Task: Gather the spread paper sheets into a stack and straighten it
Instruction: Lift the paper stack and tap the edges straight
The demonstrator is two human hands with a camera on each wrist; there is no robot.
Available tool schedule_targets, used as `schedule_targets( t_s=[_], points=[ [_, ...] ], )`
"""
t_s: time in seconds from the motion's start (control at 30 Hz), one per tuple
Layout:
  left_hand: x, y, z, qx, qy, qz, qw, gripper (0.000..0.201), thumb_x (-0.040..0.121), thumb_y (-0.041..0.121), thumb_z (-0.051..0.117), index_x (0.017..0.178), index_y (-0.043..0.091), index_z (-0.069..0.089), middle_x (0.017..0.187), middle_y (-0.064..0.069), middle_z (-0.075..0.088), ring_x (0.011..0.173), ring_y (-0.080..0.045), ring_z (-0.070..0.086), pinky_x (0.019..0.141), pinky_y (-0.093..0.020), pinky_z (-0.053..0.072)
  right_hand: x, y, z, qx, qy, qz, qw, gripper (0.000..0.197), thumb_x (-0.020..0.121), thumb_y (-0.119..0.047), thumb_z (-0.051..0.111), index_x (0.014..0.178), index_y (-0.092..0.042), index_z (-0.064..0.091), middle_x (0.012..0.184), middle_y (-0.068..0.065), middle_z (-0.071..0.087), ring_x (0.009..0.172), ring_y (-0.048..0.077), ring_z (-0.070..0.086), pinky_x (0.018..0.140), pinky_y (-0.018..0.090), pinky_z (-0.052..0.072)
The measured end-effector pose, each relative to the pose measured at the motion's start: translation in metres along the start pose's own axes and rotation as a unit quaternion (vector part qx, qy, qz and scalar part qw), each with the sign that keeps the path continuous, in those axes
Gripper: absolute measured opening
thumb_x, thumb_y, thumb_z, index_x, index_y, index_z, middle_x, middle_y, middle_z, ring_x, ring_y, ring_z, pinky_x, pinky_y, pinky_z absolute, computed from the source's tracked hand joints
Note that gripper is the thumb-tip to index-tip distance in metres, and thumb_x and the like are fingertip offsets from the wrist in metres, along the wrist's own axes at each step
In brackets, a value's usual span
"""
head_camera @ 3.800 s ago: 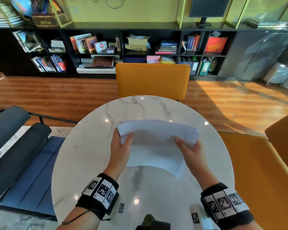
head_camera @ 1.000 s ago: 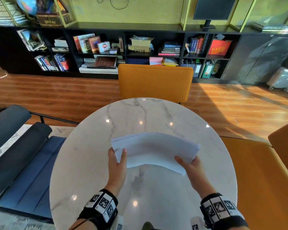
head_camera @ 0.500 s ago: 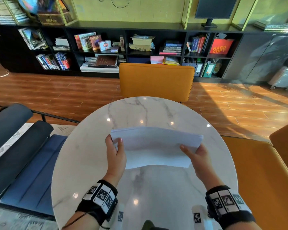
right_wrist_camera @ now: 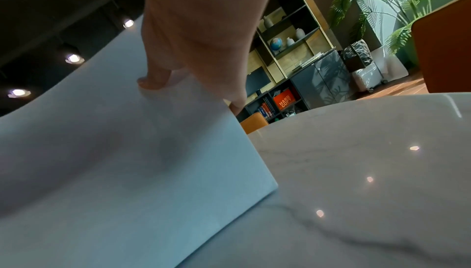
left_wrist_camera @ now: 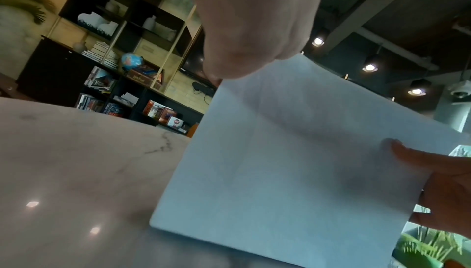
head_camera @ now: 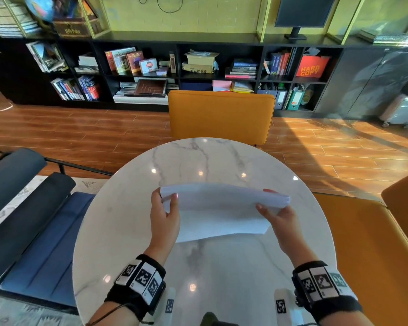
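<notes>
paper stack (head_camera: pixel 222 208): plain white | counter (head_camera: pixel 198 161): white marble, grey veins | far chair (head_camera: pixel 222 114): mustard orange | left seat (head_camera: pixel 45 243): navy blue | floor (head_camera: pixel 80 132): reddish wood planks

Paper stack (head_camera: pixel 222 208): plain white sheets, matt, smooth, no print visible; bends softly. Tabletop (head_camera: pixel 198 156): white marble-look slab with grey veining, polished and glossy, mirrors ceiling lights as bright spots. Chair (head_camera: pixel 222 114): mustard-orange upholstery, matt, looks like cloth. Floor (head_camera: pixel 80 130): reddish wood planks, slight sheen. Wristbands (head_camera: pixel 139 281): black cloth, matt, with printed black-and-white marker squares.
</notes>
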State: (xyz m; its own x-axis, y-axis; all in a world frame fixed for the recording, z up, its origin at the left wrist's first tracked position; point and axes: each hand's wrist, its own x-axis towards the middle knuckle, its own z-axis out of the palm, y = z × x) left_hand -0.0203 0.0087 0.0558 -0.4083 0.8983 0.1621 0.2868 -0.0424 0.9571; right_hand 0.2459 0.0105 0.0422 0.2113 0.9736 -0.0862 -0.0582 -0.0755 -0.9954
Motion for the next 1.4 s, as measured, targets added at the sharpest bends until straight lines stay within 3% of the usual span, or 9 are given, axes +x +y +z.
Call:
schedule_targets(
  t_s=[0.27, 0.4, 0.5, 0.63, 0.8, 0.9, 1.0, 1.13, 1.4],
  points=[
    [-0.003, -0.029, -0.001, 0.033, -0.092, -0.101, 0.99, 0.025, 0.093, 0.023, 0.053, 0.116, 0.017, 0.047, 0.117, -0.006, 0.058, 0.119, -0.028, 0.054, 0.102, -0.044, 0.044, -0.003, 0.013, 0.003, -0.03, 0.019, 0.073, 0.997, 0.008, 0.079, -0.008, 0.072, 0.077, -0.017, 0.073, 0.07, -0.008, 0.075, 0.084, 0.024, 0.068, 0.082, 0.035, 0.053],
    [0.006, -0.003, -0.006, 0.138, 0.032, 0.086, 0.986, 0.071, 0.083, 0.025, 0.068, 0.141, 0.008, 0.032, 0.144, -0.011, 0.041, 0.136, -0.024, 0.034, 0.114, -0.035, 0.026, -0.002, -0.004, 0.008, -0.049, 0.025, 0.036, 0.998, 0.014, 0.079, -0.009, 0.072, 0.068, -0.018, 0.069, 0.063, -0.005, 0.067, 0.065, 0.017, 0.059, 0.058, 0.018, 0.047],
    [0.011, 0.031, 0.003, 0.245, -0.093, 0.304, 0.916, 0.069, 0.085, 0.025, 0.063, 0.143, 0.014, 0.027, 0.15, -0.006, 0.036, 0.143, -0.021, 0.019, 0.12, -0.041, 0.009, 0.0, -0.023, 0.015, -0.083, 0.013, -0.004, 0.996, 0.018, 0.078, -0.008, 0.073, 0.064, -0.018, 0.067, 0.052, -0.013, 0.062, 0.054, 0.008, 0.054, 0.045, 0.006, 0.04],
    [0.017, 0.057, 0.025, 0.279, -0.19, 0.356, 0.871, 0.046, 0.088, 0.021, 0.057, 0.131, 0.017, 0.045, 0.134, -0.002, 0.054, 0.133, -0.017, 0.036, 0.119, -0.038, 0.008, 0.0, -0.054, 0.026, -0.133, -0.036, -0.051, 0.989, 0.017, 0.078, -0.009, 0.072, 0.067, -0.02, 0.069, 0.043, -0.022, 0.061, 0.043, -0.012, 0.053, 0.046, 0.003, 0.038],
    [0.02, 0.072, 0.024, 0.095, -0.198, 0.246, 0.944, 0.012, 0.085, 0.009, 0.063, 0.094, 0.011, 0.069, 0.089, 0.0, 0.072, 0.084, -0.005, 0.063, 0.076, -0.02, 0.049, -0.003, -0.078, 0.019, -0.167, -0.023, -0.127, 0.977, 0.023, 0.075, -0.02, 0.076, 0.08, -0.041, 0.069, 0.068, -0.022, 0.071, 0.066, -0.006, 0.062, 0.062, 0.008, 0.045],
    [0.018, 0.071, 0.018, 0.041, -0.152, 0.144, 0.977, 0.016, 0.086, 0.009, 0.063, 0.101, 0.01, 0.069, 0.09, 0.005, 0.068, 0.079, 0.016, 0.06, 0.073, -0.002, 0.043, 0.002, -0.075, 0.001, -0.156, 0.08, -0.161, 0.971, 0.05, 0.073, -0.027, 0.078, 0.12, -0.032, 0.06, 0.108, -0.014, 0.063, 0.099, 0.002, 0.056, 0.084, 0.011, 0.041],
    [0.02, 0.066, 0.01, -0.017, -0.125, 0.059, 0.99, 0.018, 0.087, 0.012, 0.062, 0.104, 0.012, 0.067, 0.095, 0.004, 0.07, 0.087, 0.002, 0.065, 0.081, -0.016, 0.05, 0.007, -0.061, -0.014, -0.067, 0.051, -0.089, 0.992, 0.086, 0.069, -0.039, 0.08, 0.141, -0.027, 0.035, 0.136, -0.005, 0.053, 0.126, 0.015, 0.05, 0.107, 0.039, 0.039],
    [0.014, 0.058, 0.013, -0.05, -0.12, 0.002, 0.992, 0.014, 0.087, 0.012, 0.061, 0.098, 0.021, 0.067, 0.092, 0.01, 0.071, 0.09, -0.013, 0.068, 0.085, -0.032, 0.052, -0.002, -0.05, -0.002, 0.043, -0.044, -0.047, 0.997, 0.051, 0.078, -0.023, 0.071, 0.126, -0.012, 0.055, 0.121, 0.01, 0.068, 0.112, 0.028, 0.065, 0.094, 0.048, 0.052],
    [-0.011, 0.035, 0.019, -0.088, -0.093, 0.018, 0.992, 0.038, 0.092, 0.025, 0.055, 0.128, 0.018, 0.046, 0.126, 0.004, 0.057, 0.118, -0.007, 0.054, 0.099, -0.015, 0.04, -0.009, -0.044, 0.027, 0.03, 0.032, -0.098, 0.994, 0.019, 0.083, -0.012, 0.069, 0.092, -0.029, 0.066, 0.081, -0.011, 0.076, 0.076, 0.001, 0.07, 0.066, 0.017, 0.055]
  ],
)
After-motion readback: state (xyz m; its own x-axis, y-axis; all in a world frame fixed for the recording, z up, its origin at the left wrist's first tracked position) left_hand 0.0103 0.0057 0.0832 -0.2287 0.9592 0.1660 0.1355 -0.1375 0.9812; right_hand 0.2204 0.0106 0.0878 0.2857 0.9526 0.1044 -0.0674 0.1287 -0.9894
